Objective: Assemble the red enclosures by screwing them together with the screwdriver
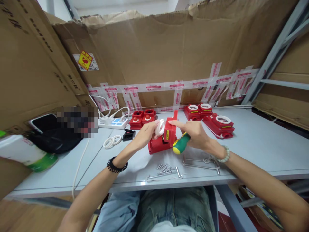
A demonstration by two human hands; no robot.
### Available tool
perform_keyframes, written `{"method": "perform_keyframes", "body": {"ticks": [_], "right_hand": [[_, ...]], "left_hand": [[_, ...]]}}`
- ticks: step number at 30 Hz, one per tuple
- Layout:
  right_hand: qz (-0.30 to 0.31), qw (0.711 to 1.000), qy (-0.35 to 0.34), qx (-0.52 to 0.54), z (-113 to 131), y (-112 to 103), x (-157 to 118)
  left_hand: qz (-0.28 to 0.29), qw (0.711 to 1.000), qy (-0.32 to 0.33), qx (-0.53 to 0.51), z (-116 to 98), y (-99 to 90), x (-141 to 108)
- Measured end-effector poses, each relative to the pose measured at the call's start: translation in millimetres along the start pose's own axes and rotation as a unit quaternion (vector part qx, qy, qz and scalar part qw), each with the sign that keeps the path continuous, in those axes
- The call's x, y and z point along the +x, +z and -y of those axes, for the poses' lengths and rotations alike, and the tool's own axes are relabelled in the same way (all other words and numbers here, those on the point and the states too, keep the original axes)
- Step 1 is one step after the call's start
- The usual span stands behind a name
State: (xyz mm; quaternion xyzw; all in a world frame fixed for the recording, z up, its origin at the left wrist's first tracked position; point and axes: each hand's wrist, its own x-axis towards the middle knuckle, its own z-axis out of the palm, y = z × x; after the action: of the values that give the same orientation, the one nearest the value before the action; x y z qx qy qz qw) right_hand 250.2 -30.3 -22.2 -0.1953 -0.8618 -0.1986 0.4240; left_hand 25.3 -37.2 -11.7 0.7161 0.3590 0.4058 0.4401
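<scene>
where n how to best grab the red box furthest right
Probably from above, thumb and fingers across the wide end of the red box, below its raised white ring; the narrow end sits close to neighbouring boxes.

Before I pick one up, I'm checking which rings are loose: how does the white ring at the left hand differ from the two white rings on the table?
The white ring is held up in the left hand, while the two white rings lie on the table.
The held ring is tipped up; the two white rings lie flat.
All are white and round.
</scene>
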Motion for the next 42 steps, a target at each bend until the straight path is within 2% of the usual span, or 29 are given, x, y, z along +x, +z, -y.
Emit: {"method": "perform_keyframes", "body": {"ticks": [2, 5, 7, 9, 11, 13, 16, 19, 22, 25, 29, 32, 36, 42], "right_hand": [[-0.017, 1.0, 0.006, 0.005, 0, -2, 1], [-0.024, 0.999, 0.017, 0.022, 1, -5, 2], [-0.017, 0.999, 0.023, 0.023, 1, -6, 2], [-0.014, 1.0, 0.021, 0.017, 1, -5, 2], [-0.016, 1.0, 0.014, 0.016, 2, -4, 3], [-0.013, 1.0, 0.01, 0.022, 3, -4, 4], [-0.003, 0.999, 0.012, 0.031, 3, -5, 4], [0.005, 0.999, 0.02, 0.025, 3, -6, 4], [0.017, 0.999, 0.029, 0.019, 3, -7, 3], [0.022, 0.999, 0.03, 0.025, 3, -7, 4], [0.019, 0.999, 0.021, 0.022, 2, -5, 3], [0.021, 0.999, 0.018, 0.021, 1, -5, 2], [0.027, 0.999, 0.025, 0.02, 1, -6, 2], [0.025, 0.999, 0.015, 0.015, 0, -5, 2]], "left_hand": [[-0.054, 0.996, 0.011, 0.073, -11, -8.3, -6], [-0.121, 0.972, 0.003, 0.2, -27, -32.9, -30], [-0.116, 0.943, -0.022, 0.312, -29, -56.0, -55], [-0.109, 0.901, -0.071, 0.413, -22, -80.3, -80], [-0.092, 0.877, -0.118, 0.457, -7, -100.8, -100], [-0.066, 0.864, -0.135, 0.481, 11, -113.7, -112], [-0.04, 0.851, -0.134, 0.506, 32, -118.3, -114], [-0.022, 0.848, -0.127, 0.514, 42, -114.5, -110], [-0.02, 0.849, -0.127, 0.512, 40, -113.8, -109], [-0.057, 0.844, -0.118, 0.52, 33, -120.4, -111], [-0.103, 0.823, -0.087, 0.551, 27, -134.6, -112], [-0.097, 0.814, -0.088, 0.566, 29, -142.2, -113], [-0.064, 0.824, -0.12, 0.551, 30, -145.6, -121], [-0.092, 0.818, -0.125, 0.555, 35, -157.0, -127]]}}
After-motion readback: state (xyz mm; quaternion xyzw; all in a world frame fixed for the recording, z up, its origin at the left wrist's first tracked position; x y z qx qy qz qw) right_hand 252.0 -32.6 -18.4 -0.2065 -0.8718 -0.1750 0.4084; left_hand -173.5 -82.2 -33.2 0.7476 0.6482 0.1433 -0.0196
